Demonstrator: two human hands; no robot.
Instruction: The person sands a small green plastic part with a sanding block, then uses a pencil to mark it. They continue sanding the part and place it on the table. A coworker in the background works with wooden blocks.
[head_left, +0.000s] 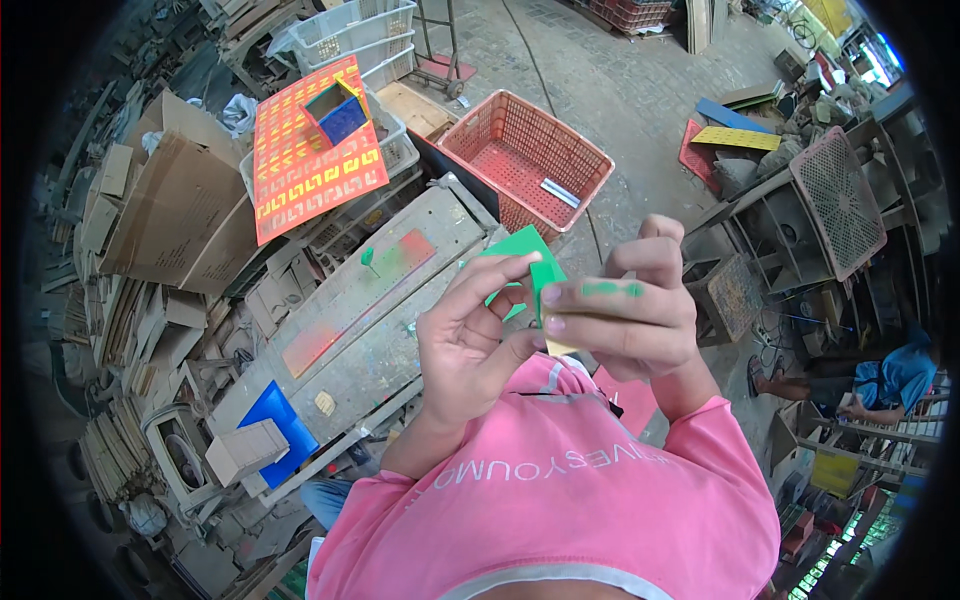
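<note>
In front of my chest, both hands hold a green-painted piece with flat faces [523,243]. A pale, unpainted edge shows at its lower end. My left hand [462,335] grips it from the left, with thumb and fingertips against it. My right hand [635,310] presses from the right with its fingers bent, and green paint marks one finger. The fingers cover much of the piece, so its full shape cannot be made out. Below and left stands a grey workbench [375,325] with red and green paint stains. On it is a small green object [369,260].
A red plastic crate [580,150] with silvery strips inside stands beyond the bench. Left of it, an orange panel with yellow marks [285,170] carries a small blue-and-yellow box [338,115]. A blue board [285,420] lies at the bench's near end. A person [890,385] sits far right.
</note>
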